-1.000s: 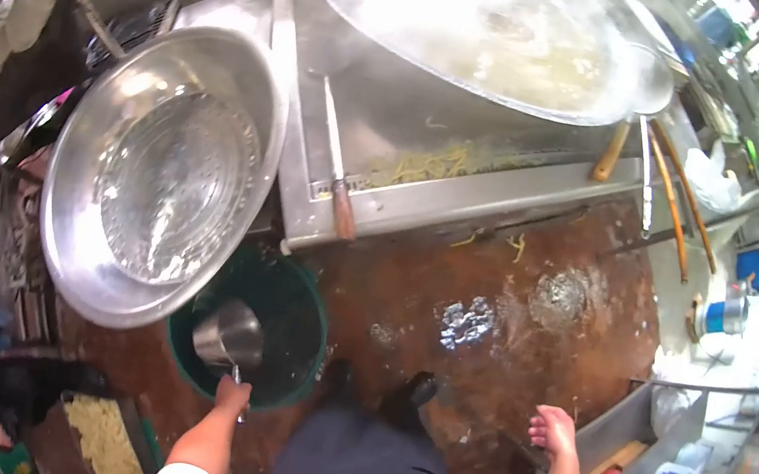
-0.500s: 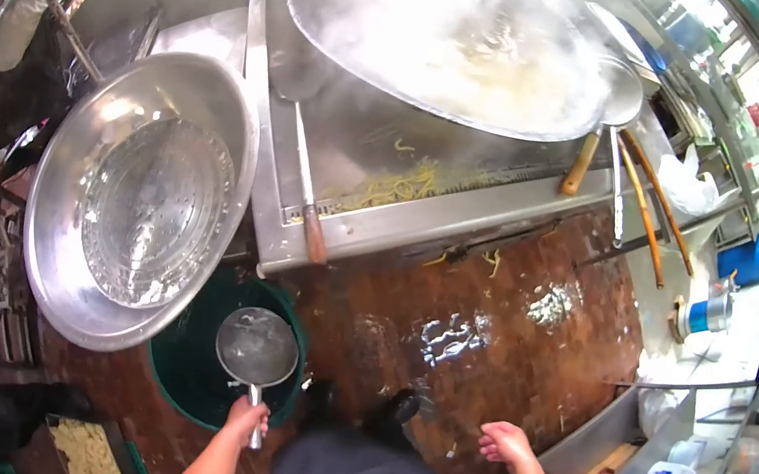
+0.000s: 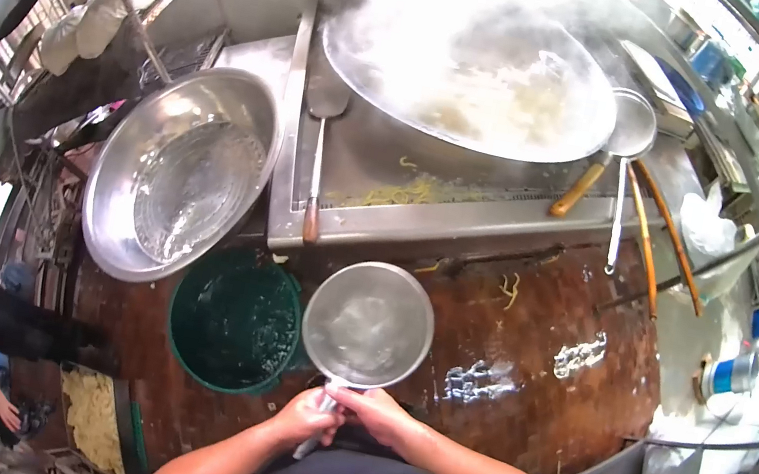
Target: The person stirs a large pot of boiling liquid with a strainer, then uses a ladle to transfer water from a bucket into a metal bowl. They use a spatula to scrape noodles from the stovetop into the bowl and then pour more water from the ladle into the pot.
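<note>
A round metal dipper (image 3: 369,325) with clear liquid in its bowl is in front of my body, beside the green tub. My left hand (image 3: 310,416) is wrapped round its handle. Close against it, my right hand (image 3: 377,413) also grips the handle, nearer the bowl; some of its fingers are hidden. The green tub (image 3: 235,321) holds water and stands on the floor to the left. Behind it a wide metal basin (image 3: 109,225) is tilted. Farther off, a large wok (image 3: 463,138) steams on the metal stove.
A spatula (image 3: 318,165), a wooden-handled tool (image 3: 576,188) and a long-handled ladle (image 3: 632,129) lie by the wok. Noodle scraps (image 3: 398,192) lie on the stove ledge. The brown floor (image 3: 531,416) is wet. A tray of noodles (image 3: 92,415) and another person's hand (image 3: 4,409) are lower left.
The dipper has moved from over the green tub to the right, in front of me, and now shows liquid. My right hand has come in from the right and taken hold of its handle.
</note>
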Demonstrator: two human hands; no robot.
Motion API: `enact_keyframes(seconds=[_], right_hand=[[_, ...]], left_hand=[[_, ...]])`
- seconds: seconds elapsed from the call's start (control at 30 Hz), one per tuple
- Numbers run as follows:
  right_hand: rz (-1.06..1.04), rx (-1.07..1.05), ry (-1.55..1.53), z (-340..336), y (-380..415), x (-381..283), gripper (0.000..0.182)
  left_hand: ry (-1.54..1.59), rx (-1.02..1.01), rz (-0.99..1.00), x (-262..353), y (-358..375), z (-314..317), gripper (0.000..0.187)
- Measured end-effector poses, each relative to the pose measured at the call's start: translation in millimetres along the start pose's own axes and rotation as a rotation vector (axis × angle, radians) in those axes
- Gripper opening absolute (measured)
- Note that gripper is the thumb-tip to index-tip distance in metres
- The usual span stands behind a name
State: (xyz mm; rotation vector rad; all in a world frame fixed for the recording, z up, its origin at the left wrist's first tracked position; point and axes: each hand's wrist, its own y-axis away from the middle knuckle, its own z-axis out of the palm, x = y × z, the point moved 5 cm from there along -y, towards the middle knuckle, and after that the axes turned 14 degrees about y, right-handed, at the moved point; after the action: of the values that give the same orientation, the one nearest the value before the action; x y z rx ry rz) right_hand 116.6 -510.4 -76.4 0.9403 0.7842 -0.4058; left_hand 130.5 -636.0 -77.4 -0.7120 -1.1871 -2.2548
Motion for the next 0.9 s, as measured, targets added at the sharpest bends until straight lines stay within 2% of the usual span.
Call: enact_keyframes(seconds=[0.07,0.1,0.17,0.2,0.23,0.27,0.3,0.33,0.37,0.4,0.43,0.47,0.5,0.57,0.63,0.7,0.77,0.8,0.83,0.87,0.9], right_hand=[[-0.078,0.186,-0.060,-3,7,-11,0.022],[-0.033,0.181,0.007,-14,16,-24,0.019],[-0.259,0.384,-0.059,-29,24,-45,0.019],[-0.276,0.416,-0.056,-41,31,-55,0.018],[-0.148,0.399,-0.058,-53,40,-66,0.023],[-0.077,0.434,-0.035,-61,45,-76,0.025],[0.000,0.469,-0.017,-66,48,-82,0.029],[0.010,0.448,0.092,-70,46,-93,0.031],[0.011,0.465,0.087,-70,42,-96,0.031],[-0.036,0.451,0.105,-69,35,-103,0.031],[-0.085,0.442,0.127,-70,28,-112,0.030],[-0.046,0.449,0.202,-65,26,-126,0.030],[-0.091,0.459,0.222,-61,19,-135,0.032],[-0.115,0.501,0.271,-60,-1,-142,0.037],[-0.089,0.537,0.310,-59,-17,-156,0.041],[-0.066,0.550,0.347,-62,-27,-167,0.043],[-0.094,0.456,0.256,-64,-28,-182,0.038],[-0.096,0.480,0.255,-69,-28,-186,0.038],[-0.082,0.375,0.090,-71,-30,-187,0.035],[-0.071,0.264,-0.070,-72,-30,-190,0.032],[-0.077,0.279,-0.064,-78,-26,-196,0.032]], left_hand=[[-0.141,-0.153,0.087,11,-21,20,0.010],[-0.153,-0.200,0.115,20,-29,33,0.014],[-0.603,-0.285,0.416,56,-33,44,0.016],[-0.724,-0.240,0.471,88,-27,42,0.016],[-0.854,-0.200,0.527,125,-26,34,0.017],[-0.906,0.012,0.710,159,-35,15,0.017],[-1.074,0.332,1.007,193,-45,-6,0.022],[-1.111,0.544,1.029,209,-66,-36,0.029],[-1.248,0.719,1.036,215,-99,-67,0.049],[-1.238,0.779,0.881,224,-133,-86,0.065],[-1.179,0.787,0.771,239,-161,-89,0.074],[-1.267,0.825,0.754,250,-182,-86,0.074],[-1.356,0.859,0.731,257,-199,-82,0.075],[-1.447,0.801,0.579,267,-218,-75,0.069],[-1.445,0.719,0.450,263,-236,-82,0.062],[-1.414,0.681,0.443,250,-256,-116,0.060],[-0.853,0.660,0.785,236,-259,-143,0.057],[-1.199,0.647,0.744,239,-270,-155,0.055],[-1.543,0.628,0.694,243,-282,-157,0.053],[-1.499,0.610,0.596,260,-254,-123,0.048],[-1.493,0.600,0.612,262,-254,-119,0.048]])
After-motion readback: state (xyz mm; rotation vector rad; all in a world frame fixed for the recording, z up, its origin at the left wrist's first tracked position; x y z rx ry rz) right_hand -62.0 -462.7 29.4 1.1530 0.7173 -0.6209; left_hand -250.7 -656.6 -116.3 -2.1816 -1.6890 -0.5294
